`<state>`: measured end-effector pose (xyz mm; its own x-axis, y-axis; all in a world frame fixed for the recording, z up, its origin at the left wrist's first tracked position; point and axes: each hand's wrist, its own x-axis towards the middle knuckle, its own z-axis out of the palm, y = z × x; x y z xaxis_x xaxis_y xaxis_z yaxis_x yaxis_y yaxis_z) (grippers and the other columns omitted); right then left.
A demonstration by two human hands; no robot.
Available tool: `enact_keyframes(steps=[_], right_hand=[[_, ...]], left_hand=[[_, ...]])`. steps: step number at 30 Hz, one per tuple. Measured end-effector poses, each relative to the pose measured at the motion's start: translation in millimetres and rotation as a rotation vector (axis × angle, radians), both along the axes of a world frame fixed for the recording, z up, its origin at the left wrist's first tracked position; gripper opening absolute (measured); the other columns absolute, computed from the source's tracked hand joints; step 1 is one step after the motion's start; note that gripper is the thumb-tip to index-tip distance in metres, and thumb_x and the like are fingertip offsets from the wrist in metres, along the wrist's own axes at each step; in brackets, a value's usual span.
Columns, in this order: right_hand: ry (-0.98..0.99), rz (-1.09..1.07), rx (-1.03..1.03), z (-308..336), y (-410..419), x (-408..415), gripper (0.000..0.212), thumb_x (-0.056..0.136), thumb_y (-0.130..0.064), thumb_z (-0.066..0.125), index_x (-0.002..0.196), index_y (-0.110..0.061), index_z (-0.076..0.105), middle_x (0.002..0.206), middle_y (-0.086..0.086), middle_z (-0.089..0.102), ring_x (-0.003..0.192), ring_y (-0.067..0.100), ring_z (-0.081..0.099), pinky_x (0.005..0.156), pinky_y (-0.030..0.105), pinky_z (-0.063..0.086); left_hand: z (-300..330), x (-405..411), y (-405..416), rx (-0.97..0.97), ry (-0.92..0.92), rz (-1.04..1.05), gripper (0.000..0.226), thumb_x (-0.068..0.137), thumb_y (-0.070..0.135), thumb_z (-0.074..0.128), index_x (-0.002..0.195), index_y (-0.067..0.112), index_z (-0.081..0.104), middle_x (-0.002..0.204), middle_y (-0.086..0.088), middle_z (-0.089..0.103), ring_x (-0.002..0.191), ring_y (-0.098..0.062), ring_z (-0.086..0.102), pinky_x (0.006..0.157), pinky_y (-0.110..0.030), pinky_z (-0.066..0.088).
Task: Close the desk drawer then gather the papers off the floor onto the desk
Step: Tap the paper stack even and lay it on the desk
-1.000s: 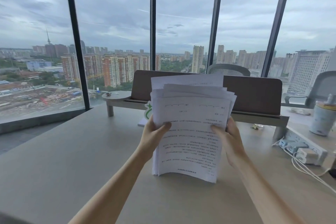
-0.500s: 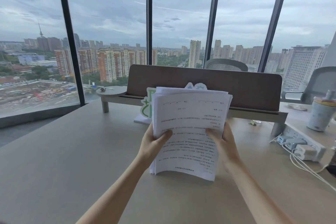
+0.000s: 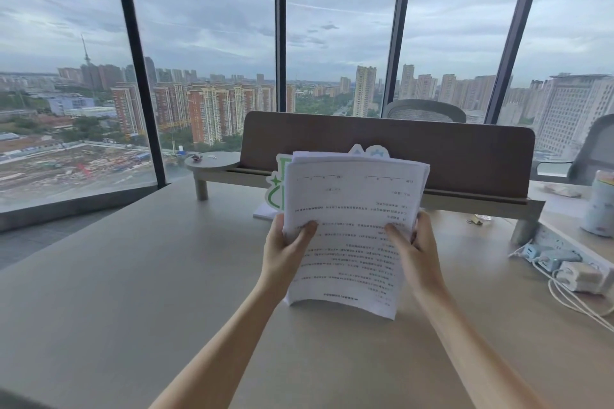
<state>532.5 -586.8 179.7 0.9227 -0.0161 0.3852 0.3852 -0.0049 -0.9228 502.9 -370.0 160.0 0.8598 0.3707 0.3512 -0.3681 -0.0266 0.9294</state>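
Observation:
A stack of printed white papers (image 3: 352, 209) stands upright on its lower edge on the pale desk (image 3: 133, 276). My left hand (image 3: 282, 252) grips the stack's left side with the thumb across the front sheet. My right hand (image 3: 415, 249) grips the right side the same way. The sheets' top edges sit almost level. The desk drawer and the floor are out of sight.
A brown divider panel (image 3: 465, 156) on a low shelf crosses the desk behind the papers. A green-and-white card (image 3: 277, 189) stands just behind the stack. A power strip with chargers and cables (image 3: 564, 266) and a pale cup (image 3: 601, 209) lie at right. Office chairs stand beyond.
The uneven sheets that stuck out at the top a second ago have settled into a neater stack, and the stack sits slightly lower against the desk. Both hands keep their grip.

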Motion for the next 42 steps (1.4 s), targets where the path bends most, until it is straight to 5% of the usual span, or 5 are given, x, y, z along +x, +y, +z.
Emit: enact_keyframes(steps=[11,21,28,34,42], right_hand=[[0.042,0.053,0.025,-19,10,9,0.016,0.100,-0.013,0.052,0.108,-0.027,0.055,0.111,-0.005,0.071,0.109,0.018,0.068,0.086,0.040,0.057],[0.060,0.047,0.030,-30,10,12,0.023,0.099,-0.017,0.055,0.122,-0.022,0.054,0.106,-0.027,0.070,0.108,0.012,0.067,0.092,0.041,0.053],[0.105,0.028,0.062,-47,17,16,0.024,0.101,-0.014,0.052,0.123,-0.022,0.055,0.122,-0.003,0.069,0.112,0.013,0.066,0.098,0.048,0.053],[0.105,0.032,0.017,-66,19,16,0.036,0.101,-0.011,0.050,0.133,-0.026,0.053,0.125,-0.008,0.069,0.118,0.013,0.063,0.101,0.045,0.049],[0.106,-0.052,-0.138,-57,19,15,0.022,0.098,-0.019,0.059,0.105,-0.039,0.062,0.109,-0.008,0.074,0.100,0.015,0.071,0.090,0.049,0.058]], left_hand=[[-38,17,0,0.065,0.093,0.001,0.025,0.087,0.022,0.049,0.105,0.034,0.060,0.107,-0.003,0.070,0.107,-0.032,0.063,0.094,-0.063,0.048],[-46,7,6,0.015,0.128,-0.047,0.029,0.084,0.028,0.064,0.113,0.032,0.062,0.113,-0.004,0.071,0.109,-0.030,0.065,0.095,-0.056,0.052],[-53,7,2,-0.005,0.202,0.022,0.030,0.083,0.032,0.072,0.109,0.023,0.058,0.106,-0.004,0.072,0.100,-0.022,0.070,0.088,-0.050,0.058],[-63,2,1,-0.013,0.203,-0.009,0.031,0.091,0.005,0.044,0.110,0.020,0.064,0.110,-0.007,0.071,0.109,-0.030,0.063,0.087,-0.042,0.053],[-64,-1,14,0.089,0.230,0.061,0.031,0.095,0.003,0.048,0.109,0.025,0.065,0.107,-0.001,0.075,0.104,-0.023,0.068,0.095,-0.048,0.054]])
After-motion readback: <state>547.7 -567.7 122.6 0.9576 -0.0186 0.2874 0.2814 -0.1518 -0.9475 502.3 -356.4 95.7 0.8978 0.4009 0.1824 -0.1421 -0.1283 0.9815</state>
